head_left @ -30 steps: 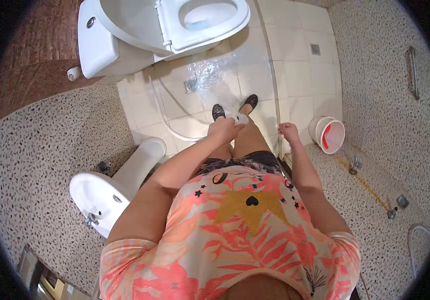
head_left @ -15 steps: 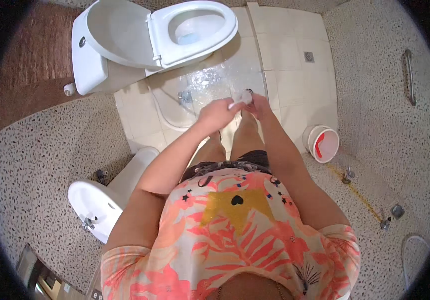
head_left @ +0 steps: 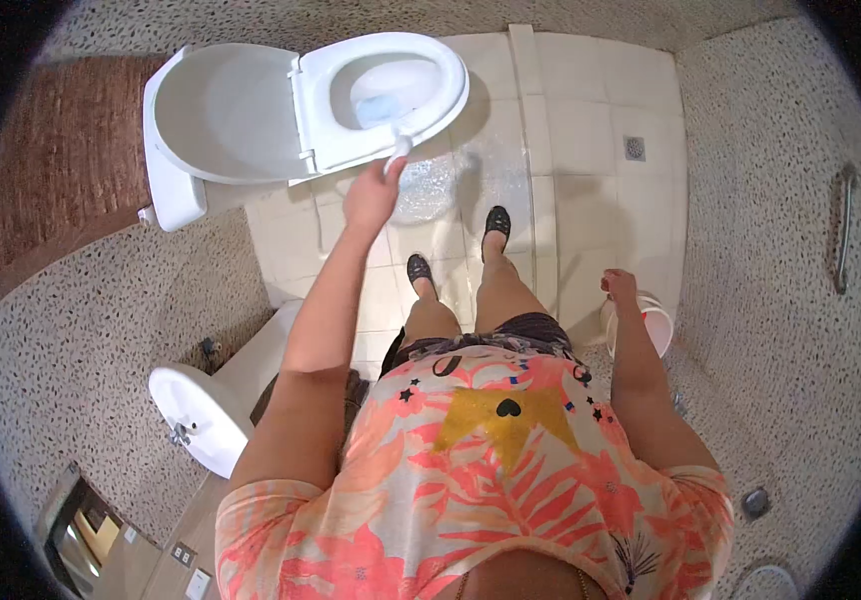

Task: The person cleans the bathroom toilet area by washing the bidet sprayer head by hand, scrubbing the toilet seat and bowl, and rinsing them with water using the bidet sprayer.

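My left hand (head_left: 371, 203) is wrapped round a white hand sprayer (head_left: 401, 148), whose head is at the front side of the raised-lid toilet's seat (head_left: 322, 125). Bluish water shows in the toilet bowl. Below the toilet, the floor tiles (head_left: 425, 190) are wet and shiny. Off to the right, my right hand (head_left: 620, 285) hangs with curled fingers and nothing visible in it, over the edge of a white bucket (head_left: 657, 325).
A white sink (head_left: 196, 410) stands at the left by the pebbled wall. A low ledge (head_left: 539, 150) crosses the floor, with a drain (head_left: 635, 149) beyond it. A metal grab bar (head_left: 843, 230) is on the right wall. My feet in dark shoes stand below the toilet.
My left hand has moved up and left with the sprayer, from the wet floor to the toilet seat. My right hand came to the sprayer, then moved away right to the bucket.
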Motion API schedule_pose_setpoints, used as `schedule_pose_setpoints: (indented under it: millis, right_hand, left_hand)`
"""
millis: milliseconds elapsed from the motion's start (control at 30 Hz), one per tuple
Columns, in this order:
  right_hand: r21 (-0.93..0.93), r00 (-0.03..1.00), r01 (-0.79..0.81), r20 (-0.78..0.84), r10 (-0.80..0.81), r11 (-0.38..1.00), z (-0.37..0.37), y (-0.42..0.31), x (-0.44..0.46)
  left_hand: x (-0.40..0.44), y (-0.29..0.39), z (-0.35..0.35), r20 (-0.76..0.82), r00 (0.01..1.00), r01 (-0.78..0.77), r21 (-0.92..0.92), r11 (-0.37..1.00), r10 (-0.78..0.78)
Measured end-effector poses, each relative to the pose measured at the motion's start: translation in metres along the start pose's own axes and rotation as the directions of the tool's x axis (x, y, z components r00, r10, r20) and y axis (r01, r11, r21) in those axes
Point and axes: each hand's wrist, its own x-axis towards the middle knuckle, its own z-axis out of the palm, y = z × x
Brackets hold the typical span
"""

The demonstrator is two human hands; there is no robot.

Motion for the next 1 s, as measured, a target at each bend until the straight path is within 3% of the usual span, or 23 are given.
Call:
schedule_pose_setpoints:
  millis: [67,100,167,267,367,467,500,600,667,700,733,767,800,833,867,900,933,967,1000]
  right_hand:
    - [-0.060,0.943,-0.286,-0.194,0.270,0.956,0.001,-0.042,-0.002]
    - [-0.062,0.949,-0.275,-0.178,0.260,0.960,0.000,-0.045,0.009]
    - [-0.313,0.981,-0.192,-0.084,0.174,0.930,0.001,-0.050,0.030]
    - [-0.254,0.990,-0.140,-0.024,0.139,0.957,0.026,-0.084,0.041]
    - [-0.163,0.999,0.015,0.047,-0.007,0.987,0.050,-0.117,0.054]
    - [-0.234,0.986,0.162,0.085,-0.146,0.959,0.064,-0.136,0.062]
    - [-0.235,0.985,0.167,0.090,-0.150,0.958,0.066,-0.138,0.063]
    - [-0.399,0.984,0.173,0.112,-0.139,0.900,0.068,-0.143,0.068]
    - [-0.478,0.997,0.081,0.031,-0.075,0.875,0.074,-0.141,0.076]
    - [-0.478,0.996,0.091,0.034,-0.085,0.874,0.082,-0.140,0.084]
    - [-0.607,0.949,0.302,0.121,-0.290,0.735,0.094,-0.130,0.100]
    - [-0.598,0.917,0.386,0.168,-0.361,0.702,0.113,-0.139,0.105]
    - [-0.587,0.878,0.466,0.214,-0.428,0.662,0.132,-0.149,0.109]
    - [-0.457,0.897,0.441,0.199,-0.395,0.773,0.173,-0.174,0.100]
    - [-0.320,0.828,0.539,0.369,-0.421,0.779,0.216,-0.228,0.053]
    - [-0.191,0.696,0.675,0.486,-0.529,0.713,0.265,-0.269,0.014]
    - [0.048,0.614,0.616,0.596,-0.518,0.786,0.313,-0.328,-0.055]
    - [0.281,0.456,0.645,0.605,-0.653,0.711,0.351,-0.363,-0.110]
    - [0.427,0.425,0.623,0.519,-0.742,0.655,0.392,-0.389,-0.151]
  left_hand:
    - [-0.006,-0.009,0.006,-0.026,0.999,0.046,-0.010,0.999,-0.046]
    - [-0.009,-0.012,0.014,0.004,1.000,-0.008,0.017,1.000,0.008]
    - [-0.033,0.015,0.010,0.093,0.992,-0.088,0.017,0.996,0.086]
    - [-0.040,0.053,-0.011,0.163,0.984,-0.074,-0.002,0.997,0.074]
    - [-0.022,0.035,-0.014,-0.020,1.000,-0.007,-0.050,0.999,0.006]
    - [-0.020,-0.011,-0.043,-0.170,0.977,0.129,-0.022,0.991,-0.131]
    - [-0.022,-0.028,-0.056,-0.200,0.961,0.192,-0.019,0.981,-0.192]
    - [-0.027,-0.080,-0.086,-0.332,0.924,0.131,-0.188,0.973,-0.189]
    - [-0.046,-0.087,-0.114,-0.421,0.827,0.224,-0.361,0.905,-0.373]
    - [-0.057,-0.085,-0.117,-0.429,0.822,0.221,-0.365,0.904,-0.374]
    - [-0.068,-0.076,-0.112,-0.463,0.852,0.135,-0.259,0.956,-0.245]
    - [-0.075,-0.070,-0.107,-0.481,0.869,0.047,-0.149,0.988,-0.114]
    - [-0.079,-0.069,-0.104,-0.490,0.864,0.046,-0.155,0.987,-0.117]
    - [-0.079,-0.068,-0.104,-0.430,0.883,-0.038,-0.466,0.884,-0.188]
    - [-0.076,-0.067,-0.104,-0.355,0.907,-0.115,-0.725,0.679,-0.225]
    - [-0.068,-0.073,-0.100,-0.339,0.907,-0.139,-0.802,0.581,-0.250]
    - [-0.062,-0.078,-0.093,-0.318,0.907,-0.161,-0.867,0.472,-0.276]
    - [-0.074,-0.054,-0.109,-0.335,0.914,-0.222,-0.884,0.411,-0.230]
    - [-0.078,-0.045,-0.117,-0.300,0.931,-0.204,-0.900,0.385,-0.209]
